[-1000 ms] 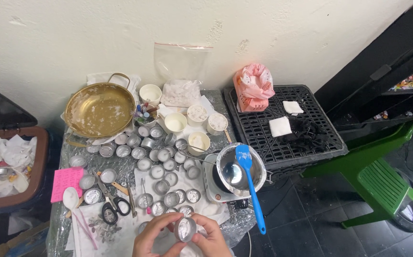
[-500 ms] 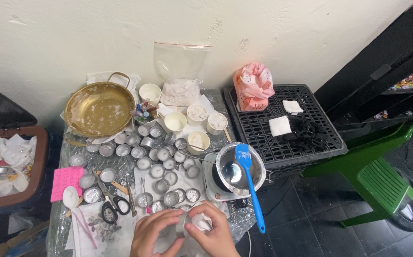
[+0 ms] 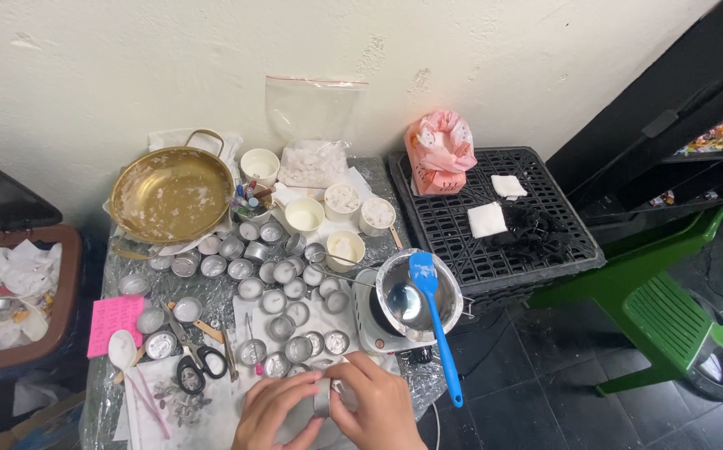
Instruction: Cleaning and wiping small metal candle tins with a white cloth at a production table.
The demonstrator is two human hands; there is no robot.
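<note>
Together the left hand (image 3: 274,412) and right hand (image 3: 378,404) grip a small metal cup (image 3: 322,397), fingers closed round it.

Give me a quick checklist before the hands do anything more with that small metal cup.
1. Cup held: both hands, left hand and right hand, pinch the small metal cup: ok.
2. Cup contents: hidden by fingers: cannot tell.
3. Blue spatula rests in the metal pot, handle overhanging the table edge: not ok.
4. Scissors lie apart from the hands: ok.
5. Burner on or off: cannot tell.
</note>
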